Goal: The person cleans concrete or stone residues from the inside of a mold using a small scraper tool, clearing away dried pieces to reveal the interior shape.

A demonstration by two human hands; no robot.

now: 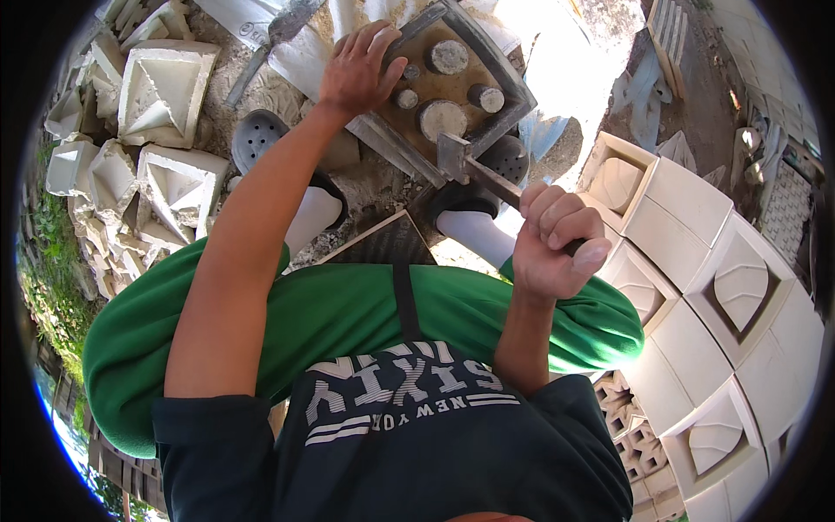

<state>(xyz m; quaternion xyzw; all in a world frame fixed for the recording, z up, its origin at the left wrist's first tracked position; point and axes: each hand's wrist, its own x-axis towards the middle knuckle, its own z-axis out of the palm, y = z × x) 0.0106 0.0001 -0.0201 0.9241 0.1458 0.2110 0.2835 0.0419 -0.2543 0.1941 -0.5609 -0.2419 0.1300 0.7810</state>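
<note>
Between my feet lies a square grey frame (513, 80) with a brown inner face and several round concrete stubs (443, 120) standing up from it. My left hand (358, 71) lies on the frame's left side, fingers stretched out and thumb apart. Closed around the handle of a hammer (494, 180) is my right hand (561, 233). The hammer's block-shaped head hovers over or touches the frame's near corner; which of the two I cannot tell.
Broken pale cast blocks (165, 94) are piled at the left. Stacked cream blocks with leaf-shaped reliefs (739, 283) stand at the right. A trowel-like tool (250, 74) lies at the far left of the frame. A dark board (387, 242) sits between my legs.
</note>
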